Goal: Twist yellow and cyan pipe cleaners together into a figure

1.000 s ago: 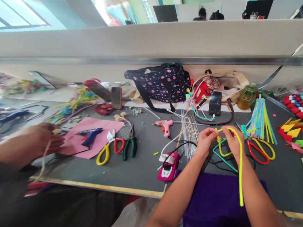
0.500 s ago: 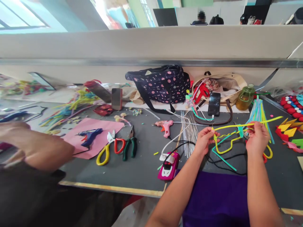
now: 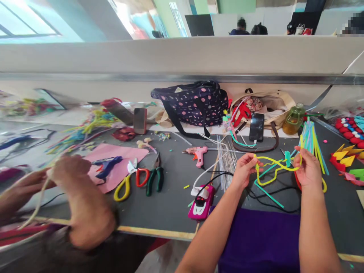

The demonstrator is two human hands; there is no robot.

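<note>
My left hand pinches one end of a yellow pipe cleaner above the grey table. My right hand grips the other part of the same yellow pipe cleaner, which sags in a curve between the two hands. A teal pipe cleaner lies bent on the table just under them. Red and yellow scissors are partly hidden behind my right hand.
A co-worker's hands work a pale cord at the left. Yellow scissors, green pliers, a pink glue gun, a pink toy car, a spotted bag, a phone and a bundle of pipe cleaners lie about.
My right hand swung the yellow pipe cleaner from hanging down to stretched sideways, then drew back in so it curves. The co-worker's hands shifted toward the table's front edge.
</note>
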